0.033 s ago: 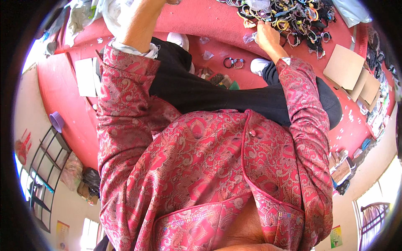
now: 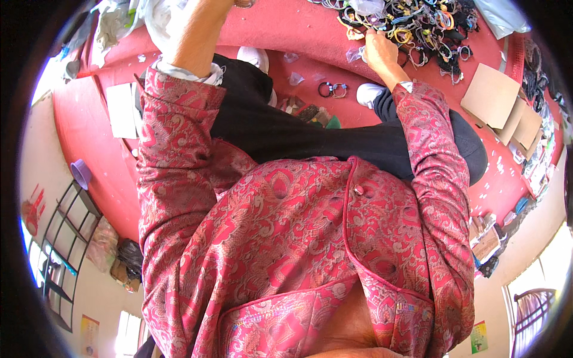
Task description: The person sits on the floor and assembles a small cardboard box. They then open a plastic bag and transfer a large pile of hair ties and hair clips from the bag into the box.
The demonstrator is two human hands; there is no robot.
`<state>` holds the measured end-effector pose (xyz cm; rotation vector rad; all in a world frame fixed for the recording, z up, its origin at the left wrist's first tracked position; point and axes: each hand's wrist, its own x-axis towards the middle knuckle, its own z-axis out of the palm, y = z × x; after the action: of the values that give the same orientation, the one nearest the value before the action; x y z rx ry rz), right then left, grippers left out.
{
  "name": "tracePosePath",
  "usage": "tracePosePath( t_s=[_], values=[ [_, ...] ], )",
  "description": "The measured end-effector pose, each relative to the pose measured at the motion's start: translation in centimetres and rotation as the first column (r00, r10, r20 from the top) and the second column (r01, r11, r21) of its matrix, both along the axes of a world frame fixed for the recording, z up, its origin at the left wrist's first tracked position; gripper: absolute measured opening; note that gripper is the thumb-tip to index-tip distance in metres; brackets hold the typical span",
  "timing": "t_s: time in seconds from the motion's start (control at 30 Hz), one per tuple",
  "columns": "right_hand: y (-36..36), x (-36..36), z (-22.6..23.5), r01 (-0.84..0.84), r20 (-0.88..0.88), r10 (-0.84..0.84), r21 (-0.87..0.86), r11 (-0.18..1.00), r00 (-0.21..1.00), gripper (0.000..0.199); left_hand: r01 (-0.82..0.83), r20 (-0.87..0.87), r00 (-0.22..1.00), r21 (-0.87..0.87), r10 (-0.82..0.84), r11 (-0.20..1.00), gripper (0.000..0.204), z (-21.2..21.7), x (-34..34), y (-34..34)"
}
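The right hand (image 2: 382, 52) reaches into the near left edge of a tangled heap of elastic hair ties (image 2: 431, 34), its fingers curled; whether they are closed on a tie cannot be told. The heap spreads ahead and to the right of that grip. Nearer the body and left of it lie two hair ties (image 2: 332, 89) side by side; cardboard (image 2: 490, 95) lies to its right. The left forearm (image 2: 200, 33) runs past the top edge, its grip out of sight.

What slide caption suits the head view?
Right hand at the edge of a tangled heap of bands, two bands lying apart on red floor.
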<state>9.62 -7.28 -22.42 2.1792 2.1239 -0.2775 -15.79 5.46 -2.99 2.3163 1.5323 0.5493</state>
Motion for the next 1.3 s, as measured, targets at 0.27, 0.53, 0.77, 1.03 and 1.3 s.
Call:
tracePosePath(
  t_s=[0.27,0.53,0.77,1.03,1.3],
  values=[
    [2.8,1.7,1.8,-0.288,-0.356,0.193,-0.235,0.929,0.914,0.011,-0.049,0.057,0.997,-0.121,0.057,0.991,0.044,1.4,0.0,-0.2],
    [2.9,-0.2,6.9,-0.447,-0.734,-0.011,-0.425,0.787,0.679,0.011,0.114,-0.011,0.993,0.291,-0.115,0.95,0.054,-1.4,-1.9,1.2],
    [3.7,4.3,10.4,-0.009,-0.643,-0.372,-0.507,0.862,0.67,0.011,-0.118,0.14,0.979,-0.191,0.146,0.974,0.059,2.6,-1.0,0.5],
    [-2.0,-0.9,2.1,-0.38,-0.545,-0.281,-0.795,0.473,0.79,0.011,0.151,-0.099,0.987,0.312,-0.125,0.938,0.043,-1.1,-1.4,2.0],
    [-10.4,-2.2,-12.9,-0.634,-0.436,0.468,-0.428,0.644,0.769,0.019,-0.072,0.283,0.955,-0.082,0.092,0.994,0.041,0.5,-2.4,-0.8]
  ],
)
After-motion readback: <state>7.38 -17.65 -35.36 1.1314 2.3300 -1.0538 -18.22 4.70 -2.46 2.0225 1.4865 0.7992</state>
